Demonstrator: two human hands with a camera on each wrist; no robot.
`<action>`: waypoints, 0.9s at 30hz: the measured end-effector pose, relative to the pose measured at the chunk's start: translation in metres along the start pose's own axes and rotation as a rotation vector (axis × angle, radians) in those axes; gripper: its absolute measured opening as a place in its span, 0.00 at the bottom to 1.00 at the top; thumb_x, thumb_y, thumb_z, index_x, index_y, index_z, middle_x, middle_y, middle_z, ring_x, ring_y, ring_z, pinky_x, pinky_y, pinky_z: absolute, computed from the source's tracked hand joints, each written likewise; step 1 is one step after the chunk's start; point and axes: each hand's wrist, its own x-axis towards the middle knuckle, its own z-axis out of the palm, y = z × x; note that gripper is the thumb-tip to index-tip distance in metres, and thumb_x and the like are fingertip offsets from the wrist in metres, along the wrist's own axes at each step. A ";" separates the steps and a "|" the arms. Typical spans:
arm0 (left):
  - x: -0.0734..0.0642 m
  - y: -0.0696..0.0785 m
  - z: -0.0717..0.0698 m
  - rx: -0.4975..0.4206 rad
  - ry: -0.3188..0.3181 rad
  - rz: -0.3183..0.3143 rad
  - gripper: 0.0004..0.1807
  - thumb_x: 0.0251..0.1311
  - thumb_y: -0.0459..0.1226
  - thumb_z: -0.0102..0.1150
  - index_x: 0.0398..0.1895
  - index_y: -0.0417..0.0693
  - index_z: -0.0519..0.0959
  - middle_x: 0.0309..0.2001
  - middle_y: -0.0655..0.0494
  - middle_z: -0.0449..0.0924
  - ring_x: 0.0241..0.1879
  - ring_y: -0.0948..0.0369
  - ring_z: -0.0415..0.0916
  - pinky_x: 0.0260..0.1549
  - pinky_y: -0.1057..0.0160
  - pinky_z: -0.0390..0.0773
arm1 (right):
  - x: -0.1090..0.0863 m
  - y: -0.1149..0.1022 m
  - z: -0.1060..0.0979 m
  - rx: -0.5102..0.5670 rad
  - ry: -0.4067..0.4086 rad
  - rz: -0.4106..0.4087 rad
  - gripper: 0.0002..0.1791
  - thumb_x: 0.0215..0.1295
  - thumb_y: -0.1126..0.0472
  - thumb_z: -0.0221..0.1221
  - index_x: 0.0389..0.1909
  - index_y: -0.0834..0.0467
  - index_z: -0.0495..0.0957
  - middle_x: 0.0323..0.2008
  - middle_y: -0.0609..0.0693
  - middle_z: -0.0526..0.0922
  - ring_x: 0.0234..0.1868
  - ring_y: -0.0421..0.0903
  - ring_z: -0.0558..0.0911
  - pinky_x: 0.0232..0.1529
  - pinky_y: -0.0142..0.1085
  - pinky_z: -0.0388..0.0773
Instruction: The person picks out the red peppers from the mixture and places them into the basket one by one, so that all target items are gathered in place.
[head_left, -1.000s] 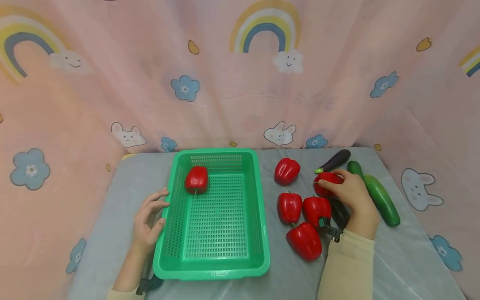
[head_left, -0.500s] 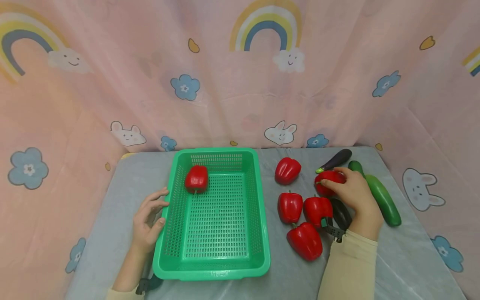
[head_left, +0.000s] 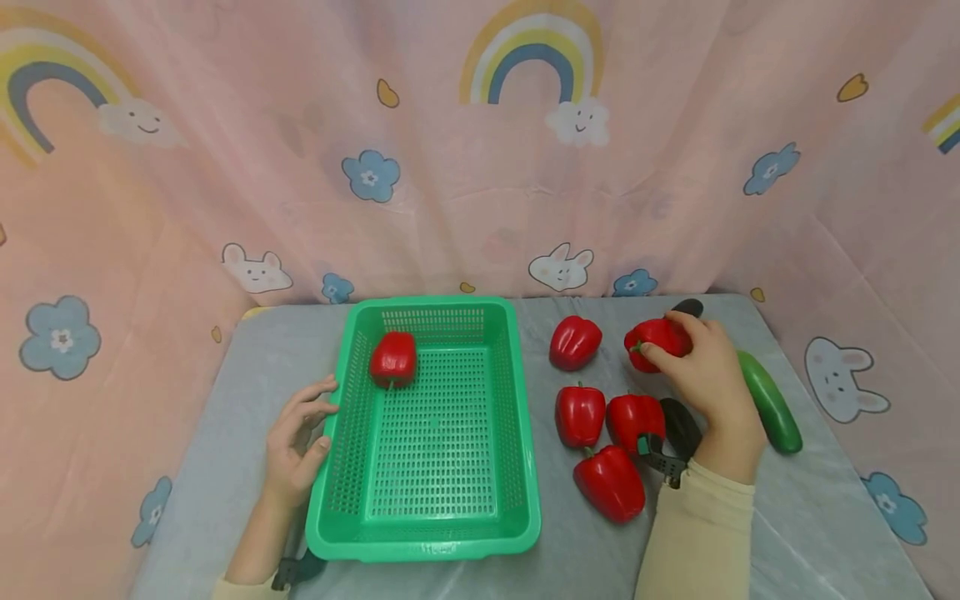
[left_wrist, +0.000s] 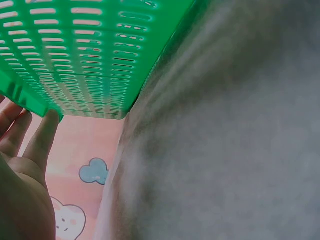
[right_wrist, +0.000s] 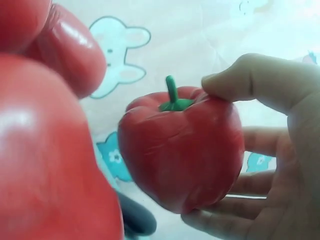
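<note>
My right hand point(head_left: 708, 367) grips a red bell pepper point(head_left: 657, 343) between thumb and fingers at the right of the table. In the right wrist view the same bell pepper point(right_wrist: 182, 150) shows its green stem, with the thumb on top and fingertips beneath. My left hand point(head_left: 296, 437) touches the left rim of a green plastic basket point(head_left: 423, 548), its fingers loosely bent. The left wrist view has the fingers against the underside of the basket rim point(left_wrist: 30, 100). One red bell pepper point(head_left: 393, 360) lies inside the basket, at its back left.
Several red bell peppers lie between basket and right hand, the nearest-front one point(head_left: 611, 485) by the sleeve. A dark eggplant point(head_left: 688, 308) is partly hidden behind the held pepper. A cucumber point(head_left: 768, 402) lies to the right, and a dark vegetable point(head_left: 679, 425) under the wrist.
My right hand has raised the gripped bell pepper and shifted slightly back, so it now covers most of the eggplant. The left hand and basket stay put.
</note>
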 end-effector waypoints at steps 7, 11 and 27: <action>0.000 0.000 0.000 -0.006 -0.003 -0.002 0.23 0.77 0.36 0.62 0.46 0.13 0.76 0.63 0.22 0.75 0.73 0.40 0.73 0.70 0.57 0.77 | -0.003 -0.021 0.002 0.029 0.061 -0.057 0.44 0.71 0.51 0.69 0.82 0.61 0.63 0.72 0.71 0.65 0.69 0.73 0.68 0.52 0.73 0.83; 0.001 0.001 0.000 -0.008 0.000 -0.003 0.23 0.77 0.36 0.62 0.46 0.13 0.76 0.65 0.25 0.76 0.74 0.41 0.73 0.69 0.58 0.77 | -0.002 -0.031 0.003 0.032 0.089 -0.093 0.45 0.68 0.54 0.71 0.83 0.60 0.64 0.73 0.70 0.65 0.69 0.72 0.69 0.52 0.73 0.82; 0.001 0.001 0.000 0.014 0.006 -0.009 0.23 0.76 0.35 0.62 0.45 0.13 0.76 0.63 0.25 0.77 0.73 0.42 0.74 0.69 0.58 0.78 | -0.006 -0.075 0.014 0.102 0.115 -0.307 0.41 0.66 0.55 0.73 0.78 0.57 0.71 0.72 0.61 0.71 0.68 0.64 0.74 0.54 0.70 0.83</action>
